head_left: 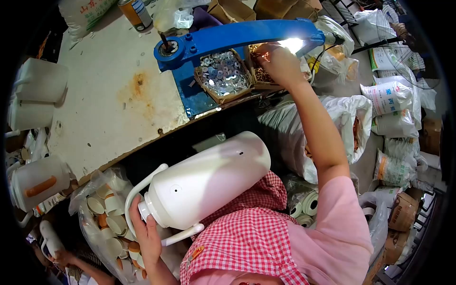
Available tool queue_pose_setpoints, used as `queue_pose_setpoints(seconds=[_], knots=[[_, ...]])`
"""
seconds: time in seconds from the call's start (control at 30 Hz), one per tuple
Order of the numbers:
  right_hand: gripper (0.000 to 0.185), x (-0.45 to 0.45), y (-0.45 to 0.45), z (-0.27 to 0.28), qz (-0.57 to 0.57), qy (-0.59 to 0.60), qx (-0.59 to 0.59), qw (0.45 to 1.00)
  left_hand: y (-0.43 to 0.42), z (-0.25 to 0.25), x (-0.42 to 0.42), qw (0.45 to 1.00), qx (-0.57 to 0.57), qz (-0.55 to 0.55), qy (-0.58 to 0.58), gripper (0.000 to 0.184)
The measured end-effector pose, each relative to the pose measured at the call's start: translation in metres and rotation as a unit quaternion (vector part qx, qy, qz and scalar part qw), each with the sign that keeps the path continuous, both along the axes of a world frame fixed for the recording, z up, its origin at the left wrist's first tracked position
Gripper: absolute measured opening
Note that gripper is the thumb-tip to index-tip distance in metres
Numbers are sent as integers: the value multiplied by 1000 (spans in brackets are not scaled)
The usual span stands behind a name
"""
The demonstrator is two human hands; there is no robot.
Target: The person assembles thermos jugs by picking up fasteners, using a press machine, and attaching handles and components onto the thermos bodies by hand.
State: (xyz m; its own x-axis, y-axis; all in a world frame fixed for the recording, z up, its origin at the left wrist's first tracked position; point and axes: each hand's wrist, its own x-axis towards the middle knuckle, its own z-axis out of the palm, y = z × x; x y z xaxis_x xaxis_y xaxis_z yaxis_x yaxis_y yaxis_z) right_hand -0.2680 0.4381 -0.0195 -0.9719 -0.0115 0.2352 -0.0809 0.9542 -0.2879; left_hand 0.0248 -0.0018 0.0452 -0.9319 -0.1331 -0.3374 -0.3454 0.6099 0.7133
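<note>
A white flask body (213,178) lies tilted across the lap, its neck toward the lower left and small holes in its side. My left hand (149,237) is at the neck end, fingers against the neck and the white curved handle (135,194). My right hand (281,64) reaches into a cardboard box of copper-coloured small parts (259,73), under the lit end of a blue metal arm (237,35); its fingertips are bright and partly hidden among the parts. Beside that box is another box, full of silvery washers (225,71).
The worktable (104,90) spreads to the left, with a can (135,14) at its back. White containers (40,183) stand far left. Bags of cups (111,213) and a white sack (294,137) flank the lap. Another person's hand (64,258) shows lower left.
</note>
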Motion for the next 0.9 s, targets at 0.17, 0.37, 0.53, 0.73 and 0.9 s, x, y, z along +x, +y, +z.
queue_pose_setpoints(seconds=[0.17, 0.37, 0.53, 0.73, 0.9], knots=[[17, -7, 4, 5, 18, -97, 13, 995, 3, 3, -7, 997, 70, 34, 2, 56], [18, -10, 8, 4, 81, -76, 42, 993, -4, -1, -2, 999, 25, 7, 40, 53], [16, -12, 14, -3, 113, -47, 74, 990, -5, -3, 1, 998, 7, -9, 61, 52], [17, -2, 3, -6, 60, 81, 35, 994, -12, -9, 3, 996, -19, -32, 77, 51], [11, 11, 11, 3, 39, 31, -154, 987, -9, -1, -2, 998, 16, -18, 65, 51]])
